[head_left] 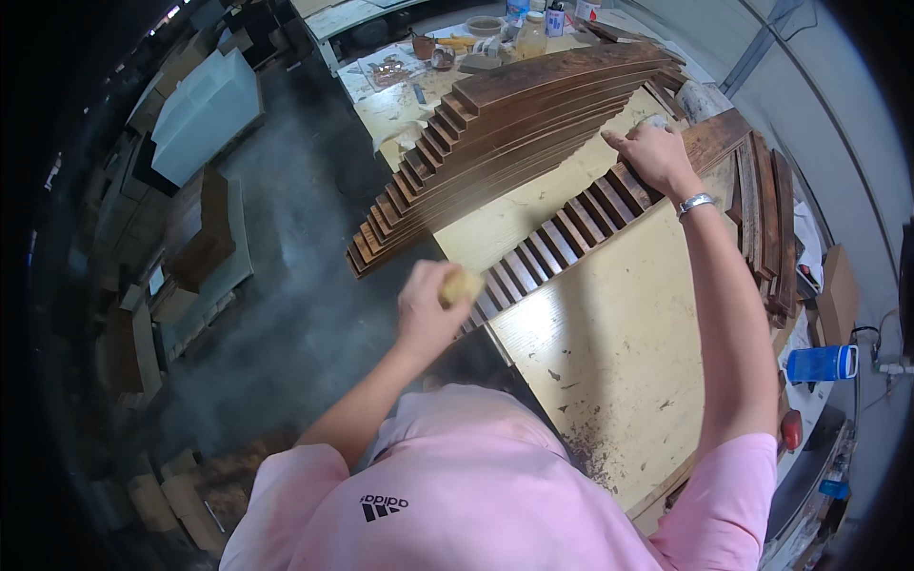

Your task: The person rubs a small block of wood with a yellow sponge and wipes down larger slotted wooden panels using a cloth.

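Observation:
A long dark brown wooden piece (583, 226) with a row of evenly spaced slats runs slantwise over the pale tabletop. At its near left end is my left hand (428, 309), closed round a yellowish sponge-like pad (462, 286), blurred by motion. My right hand (655, 157), with a silver bracelet at the wrist, rests at the far right part of the slatted piece. Its fingers are curled, and a pale grey bit (654, 121) shows beyond them; what they hold is mostly hidden. Behind lies a stack of curved brown boards (533, 95) with stepped ends.
More brown boards (766, 219) lean at the right edge. Bottles and jars (531, 36) stand at the back of the table (609, 371), and dark crumbs lie near its front. A blue container (821, 364) is at right. Wrapped panels (205, 114) and cartons line the floor at left.

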The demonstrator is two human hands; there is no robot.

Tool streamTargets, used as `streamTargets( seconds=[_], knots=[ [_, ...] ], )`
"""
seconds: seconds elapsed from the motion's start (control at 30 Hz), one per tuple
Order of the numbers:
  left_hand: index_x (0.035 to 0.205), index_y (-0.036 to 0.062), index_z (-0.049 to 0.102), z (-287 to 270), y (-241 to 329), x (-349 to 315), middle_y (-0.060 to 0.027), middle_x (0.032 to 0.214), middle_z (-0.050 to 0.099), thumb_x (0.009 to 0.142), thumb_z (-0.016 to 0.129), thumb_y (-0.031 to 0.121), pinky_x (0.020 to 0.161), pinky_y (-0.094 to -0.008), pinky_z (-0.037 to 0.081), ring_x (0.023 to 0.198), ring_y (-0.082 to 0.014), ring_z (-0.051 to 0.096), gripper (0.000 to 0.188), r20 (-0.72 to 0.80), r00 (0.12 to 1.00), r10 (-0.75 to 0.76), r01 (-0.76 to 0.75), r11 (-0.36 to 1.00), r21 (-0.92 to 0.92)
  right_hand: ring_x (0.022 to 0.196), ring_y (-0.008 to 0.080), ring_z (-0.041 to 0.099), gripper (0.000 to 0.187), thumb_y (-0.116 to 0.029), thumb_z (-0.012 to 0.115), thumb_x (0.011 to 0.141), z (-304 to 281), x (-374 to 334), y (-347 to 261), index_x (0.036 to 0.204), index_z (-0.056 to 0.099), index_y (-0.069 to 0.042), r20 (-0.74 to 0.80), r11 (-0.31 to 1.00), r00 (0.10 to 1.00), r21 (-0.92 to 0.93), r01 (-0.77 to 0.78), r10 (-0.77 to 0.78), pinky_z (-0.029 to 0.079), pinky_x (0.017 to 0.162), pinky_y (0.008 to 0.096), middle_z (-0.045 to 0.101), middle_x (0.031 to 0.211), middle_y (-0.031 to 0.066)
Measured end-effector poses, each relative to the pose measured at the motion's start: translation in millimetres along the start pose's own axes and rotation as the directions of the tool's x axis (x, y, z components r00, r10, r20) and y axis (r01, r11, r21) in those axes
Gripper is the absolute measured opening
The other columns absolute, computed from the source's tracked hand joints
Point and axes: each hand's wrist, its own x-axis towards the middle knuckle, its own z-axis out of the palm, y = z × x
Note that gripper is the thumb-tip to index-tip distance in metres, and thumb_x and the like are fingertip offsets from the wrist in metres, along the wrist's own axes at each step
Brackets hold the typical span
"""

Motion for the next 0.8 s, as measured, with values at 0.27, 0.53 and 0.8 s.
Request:
streamTargets(
  seconds=[0.27, 0.53, 0.8],
  knots=[
    [0.108, 0.0042, 0.068, -6, -6, -19, -0.0133, 0.102, 0.062, 0.072, 0.076, 0.006, 0.077, -0.0382, 0.054, 0.091, -0.0300, 0.065, 0.036, 0.043, 0.998, -0.040, 0.046, 0.989, -0.141, 0.097, 0.0408, 0.067, 0.057, -0.052, 0.061, 0.090, -4, -11, -5, 0.080, 0.072, 0.004, -0.012, 0.987, 0.993, 0.112, -0.112, 0.114, 0.049, 0.092, 0.0423, 0.072, 0.095, 0.0259],
    [0.104, 0.0079, 0.068, -4, -17, -71, -0.0105, 0.099, 0.060, 0.071, 0.078, 0.011, 0.079, -0.0387, 0.054, 0.089, -0.0291, 0.065, 0.035, 0.257, 0.962, 0.090, -0.037, 0.978, -0.203, 0.095, 0.0416, 0.068, 0.051, -0.047, 0.067, 0.086, -3, -8, -7, 0.090, 0.070, 0.003, 0.006, 0.972, 0.983, 0.152, -0.181, 0.183, 0.051, 0.087, 0.0444, 0.071, 0.093, 0.0266],
    [0.106, 0.0061, 0.068, -4, -51, -54, -0.0115, 0.098, 0.061, 0.071, 0.078, 0.010, 0.078, -0.0387, 0.054, 0.088, -0.0304, 0.065, 0.036, 0.070, 0.997, 0.013, -0.004, 0.992, -0.127, 0.086, 0.0397, 0.069, 0.047, -0.045, 0.067, 0.084, -2, -3, 4, 0.088, 0.074, 0.002, -0.014, 0.976, 0.989, 0.166, -0.141, 0.146, 0.052, 0.083, 0.0433, 0.072, 0.084, 0.0238]
  ],
)
